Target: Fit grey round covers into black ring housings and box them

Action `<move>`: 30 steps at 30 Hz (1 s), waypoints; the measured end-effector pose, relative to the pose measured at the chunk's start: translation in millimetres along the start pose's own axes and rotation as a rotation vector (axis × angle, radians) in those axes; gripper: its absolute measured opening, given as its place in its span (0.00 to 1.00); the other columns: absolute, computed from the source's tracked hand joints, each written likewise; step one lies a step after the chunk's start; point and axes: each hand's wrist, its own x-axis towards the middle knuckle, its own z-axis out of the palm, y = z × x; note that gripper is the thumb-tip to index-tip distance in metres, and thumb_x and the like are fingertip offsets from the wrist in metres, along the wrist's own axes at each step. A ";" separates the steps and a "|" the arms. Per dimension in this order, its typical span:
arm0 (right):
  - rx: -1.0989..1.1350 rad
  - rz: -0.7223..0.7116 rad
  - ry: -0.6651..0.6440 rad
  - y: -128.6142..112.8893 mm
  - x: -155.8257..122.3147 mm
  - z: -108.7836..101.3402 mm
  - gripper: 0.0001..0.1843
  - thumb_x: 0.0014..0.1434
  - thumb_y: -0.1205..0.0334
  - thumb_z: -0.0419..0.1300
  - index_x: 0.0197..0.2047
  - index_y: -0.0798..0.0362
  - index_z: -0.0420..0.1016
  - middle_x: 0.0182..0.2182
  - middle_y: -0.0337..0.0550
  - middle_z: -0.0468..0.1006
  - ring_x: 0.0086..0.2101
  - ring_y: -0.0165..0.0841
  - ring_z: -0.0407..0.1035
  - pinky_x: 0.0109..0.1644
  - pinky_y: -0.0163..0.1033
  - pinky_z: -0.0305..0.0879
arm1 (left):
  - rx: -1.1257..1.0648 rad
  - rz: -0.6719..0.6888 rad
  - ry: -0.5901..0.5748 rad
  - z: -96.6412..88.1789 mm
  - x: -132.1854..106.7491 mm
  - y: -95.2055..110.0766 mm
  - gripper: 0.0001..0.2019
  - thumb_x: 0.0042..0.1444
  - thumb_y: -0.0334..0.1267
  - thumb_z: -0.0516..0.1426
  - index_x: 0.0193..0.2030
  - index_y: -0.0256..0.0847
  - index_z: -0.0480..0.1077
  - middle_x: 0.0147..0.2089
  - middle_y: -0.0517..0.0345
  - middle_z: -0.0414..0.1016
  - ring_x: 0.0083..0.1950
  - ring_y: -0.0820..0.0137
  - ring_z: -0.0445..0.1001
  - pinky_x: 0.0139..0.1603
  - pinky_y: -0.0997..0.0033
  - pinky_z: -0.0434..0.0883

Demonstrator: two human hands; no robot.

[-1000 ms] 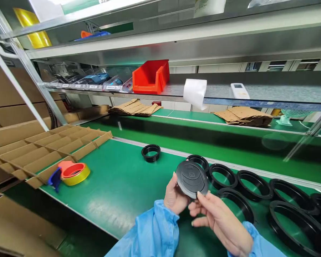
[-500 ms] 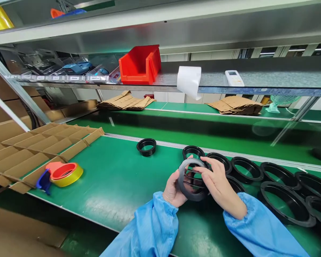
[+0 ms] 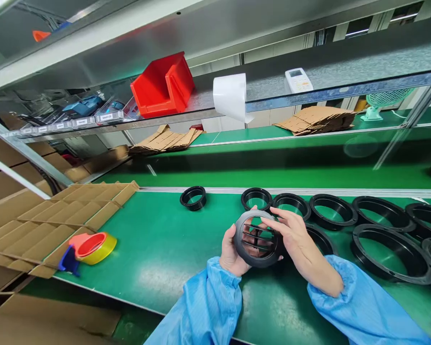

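A round black air vent (image 3: 258, 239) with a dark grey rim and thin slats faces me, tilted, above the green bench. My left hand (image 3: 234, 250) is closed around its left edge, and some fingers show behind the slats. At the upper right of the vent, my right hand (image 3: 297, 239) has its fingers stretched out and apart, the fingertips at the rim and opening. Its thumb is hidden. Behind the vent stands a black ring (image 3: 256, 207). More black rings, including a large one (image 3: 395, 275), spread to the right of my right hand.
A single black ring (image 3: 193, 207) stands farther left. A tape dispenser (image 3: 95, 248) with yellow tape lies beside the cardboard divider grid (image 3: 118, 203). Overhead, the shelf carries a red bin (image 3: 158, 103), a white paper roll (image 3: 230, 96) and a white remote (image 3: 299, 80).
The vent has turned its slatted face more toward me. My right fingers have drawn back from the slats toward the upper right rim. The camera view has tilted.
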 end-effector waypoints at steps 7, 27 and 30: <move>0.002 -0.027 0.021 6.3 -6.7 4.5 0.24 0.75 0.45 0.41 0.66 0.36 0.68 0.67 0.41 0.57 0.65 0.46 0.47 0.68 0.60 0.53 | 0.031 -0.011 -0.024 1.6 -1.0 -3.5 0.47 0.55 0.62 0.58 0.76 0.51 0.43 0.72 0.43 0.58 0.69 0.41 0.61 0.67 0.33 0.53; 0.050 -0.056 0.022 10.4 -8.0 8.8 0.23 0.76 0.45 0.42 0.67 0.34 0.66 0.66 0.41 0.57 0.64 0.46 0.48 0.66 0.59 0.53 | -0.020 -0.045 -0.051 0.1 -1.3 -4.1 0.47 0.55 0.62 0.57 0.76 0.54 0.40 0.74 0.46 0.53 0.71 0.39 0.57 0.67 0.32 0.53; 0.053 -0.049 0.028 8.2 -7.8 8.7 0.23 0.76 0.45 0.41 0.67 0.34 0.65 0.66 0.39 0.57 0.64 0.45 0.48 0.66 0.58 0.53 | -0.015 -0.040 -0.038 1.7 -1.5 -3.1 0.47 0.55 0.61 0.58 0.76 0.53 0.42 0.74 0.46 0.54 0.71 0.40 0.57 0.68 0.34 0.53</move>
